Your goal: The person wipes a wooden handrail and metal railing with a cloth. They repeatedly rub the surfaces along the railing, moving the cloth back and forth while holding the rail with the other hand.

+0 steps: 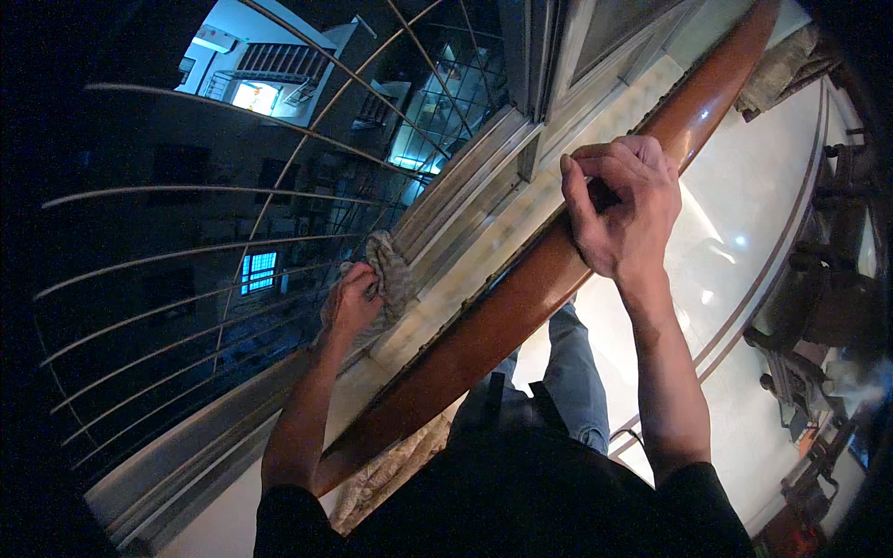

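A crumpled, patterned cloth [391, 268] lies over the window sill and frame, and my left hand [357, 296] grips part of it beside the metal window bars [265, 244]. My right hand [621, 202] rests at the brown glossy wooden rail [488, 321], its fingers curled, thumb and fingertips close together above the rail's far edge. Whether those fingers pinch anything is hidden. The rail runs diagonally between my body and the window. Aluminium window tracks [460, 181] lie beyond it, next to a pale tiled sill [474, 265].
Dark outdoors with lit windows shows through the bars. A sliding window frame [537, 70] stands at the top. Behind the rail are a glossy pale floor [739, 202], dark wooden furniture [837, 300], a folded fabric [774, 70] at upper right and a patterned fabric [391, 467] below.
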### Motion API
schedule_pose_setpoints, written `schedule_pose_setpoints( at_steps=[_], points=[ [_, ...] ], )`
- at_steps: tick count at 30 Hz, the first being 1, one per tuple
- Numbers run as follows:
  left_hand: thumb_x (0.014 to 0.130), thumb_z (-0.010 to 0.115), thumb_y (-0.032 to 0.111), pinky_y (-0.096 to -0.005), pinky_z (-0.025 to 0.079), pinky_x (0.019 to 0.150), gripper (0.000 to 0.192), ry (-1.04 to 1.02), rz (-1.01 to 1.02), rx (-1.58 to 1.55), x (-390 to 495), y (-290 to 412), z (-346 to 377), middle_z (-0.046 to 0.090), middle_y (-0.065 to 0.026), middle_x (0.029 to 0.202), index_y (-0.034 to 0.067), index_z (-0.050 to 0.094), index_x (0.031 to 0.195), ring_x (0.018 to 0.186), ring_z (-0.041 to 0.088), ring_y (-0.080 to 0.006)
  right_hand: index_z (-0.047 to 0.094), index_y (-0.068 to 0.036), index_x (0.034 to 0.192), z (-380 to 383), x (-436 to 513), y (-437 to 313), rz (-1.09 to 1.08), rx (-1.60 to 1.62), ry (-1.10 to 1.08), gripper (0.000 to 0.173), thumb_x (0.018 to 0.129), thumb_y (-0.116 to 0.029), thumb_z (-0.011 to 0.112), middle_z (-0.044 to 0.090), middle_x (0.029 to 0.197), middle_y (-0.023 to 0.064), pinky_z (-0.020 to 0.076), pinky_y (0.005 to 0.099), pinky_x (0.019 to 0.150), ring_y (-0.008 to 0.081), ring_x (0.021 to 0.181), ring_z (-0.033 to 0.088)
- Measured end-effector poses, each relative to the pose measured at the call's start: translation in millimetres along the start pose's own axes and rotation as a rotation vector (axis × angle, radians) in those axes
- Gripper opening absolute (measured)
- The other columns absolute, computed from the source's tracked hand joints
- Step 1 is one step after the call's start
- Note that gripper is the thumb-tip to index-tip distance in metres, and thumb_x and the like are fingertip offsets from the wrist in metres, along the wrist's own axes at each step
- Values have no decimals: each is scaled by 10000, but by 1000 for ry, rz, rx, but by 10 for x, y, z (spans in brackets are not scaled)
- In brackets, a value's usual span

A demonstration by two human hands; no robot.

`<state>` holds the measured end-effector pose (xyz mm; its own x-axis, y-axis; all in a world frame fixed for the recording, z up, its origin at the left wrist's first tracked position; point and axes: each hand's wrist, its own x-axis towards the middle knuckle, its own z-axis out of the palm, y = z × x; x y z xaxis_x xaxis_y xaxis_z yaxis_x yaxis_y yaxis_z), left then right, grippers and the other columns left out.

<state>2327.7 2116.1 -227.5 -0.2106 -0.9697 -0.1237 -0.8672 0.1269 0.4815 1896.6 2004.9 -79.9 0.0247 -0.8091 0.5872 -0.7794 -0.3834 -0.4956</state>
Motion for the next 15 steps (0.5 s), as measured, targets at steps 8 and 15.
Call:
schedule_pose_setpoints(
  at_steps=[8, 15],
  points=[
    [736, 813, 64, -415, 537, 986, 360, 111, 232, -161, 1750, 847, 618, 677, -197, 1232, -47, 708, 1062, 1146, 660, -375, 737, -94, 719, -41, 24, -64, -9, 28, 12, 88, 769, -119, 805, 725, 798, 21, 452, 363, 762, 230, 827, 649],
    [753, 792, 154, -425, 568, 860, 318, 187, 118, -153, 1981, 1017, 739, 727, -185, 1037, 10, 690, 1018, 979, 715, -360, 741, -74, 756, -93, 10, -147, -11, 56, -8, 72, 778, -107, 801, 733, 814, 47, 482, 357, 772, 252, 833, 663]
  ],
)
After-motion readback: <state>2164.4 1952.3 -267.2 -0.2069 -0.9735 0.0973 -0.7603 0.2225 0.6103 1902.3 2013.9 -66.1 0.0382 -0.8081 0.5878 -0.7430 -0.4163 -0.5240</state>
